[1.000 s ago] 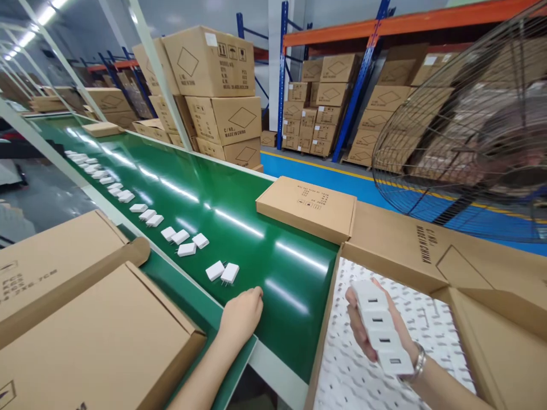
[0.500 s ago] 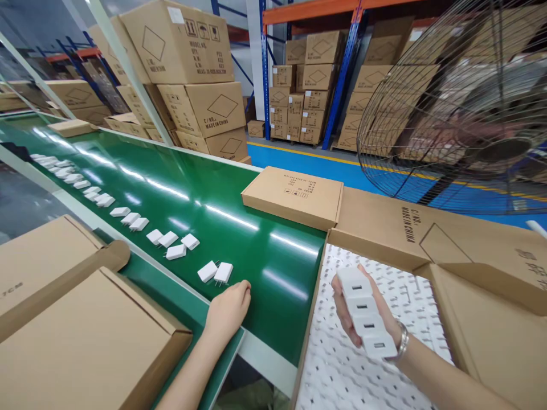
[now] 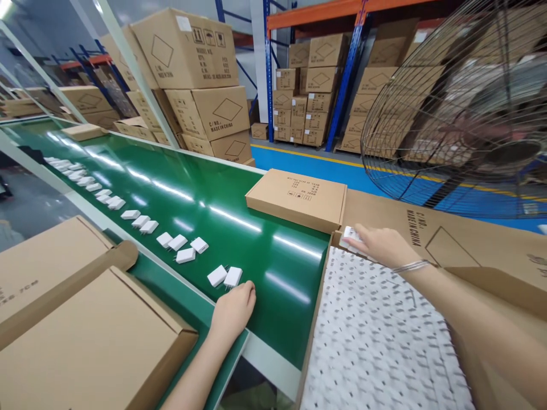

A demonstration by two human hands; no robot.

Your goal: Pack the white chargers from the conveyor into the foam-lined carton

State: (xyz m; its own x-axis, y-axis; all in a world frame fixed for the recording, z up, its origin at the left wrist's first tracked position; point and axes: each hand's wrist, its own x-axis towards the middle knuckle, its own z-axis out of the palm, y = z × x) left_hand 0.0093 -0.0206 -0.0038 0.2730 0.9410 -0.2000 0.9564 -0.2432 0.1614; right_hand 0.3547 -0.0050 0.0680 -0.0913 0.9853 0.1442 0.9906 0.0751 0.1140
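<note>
White chargers (image 3: 351, 235) sit under the right hand (image 3: 382, 245), gripped at the far corner of the open carton (image 3: 431, 228) (its floor packed with chargers). The left hand (image 3: 233, 308), loosely curled and holding nothing, rests on the belt (image 3: 239, 228) just beside a charger pair (image 3: 225, 277).

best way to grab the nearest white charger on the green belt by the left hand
Pinch the nearest charger across its two long flat sides, coming straight down from above. It lies flat on the belt, prongs pointing toward the left hand, and another charger sits close beside it, so keep the fingers narrow.
</note>
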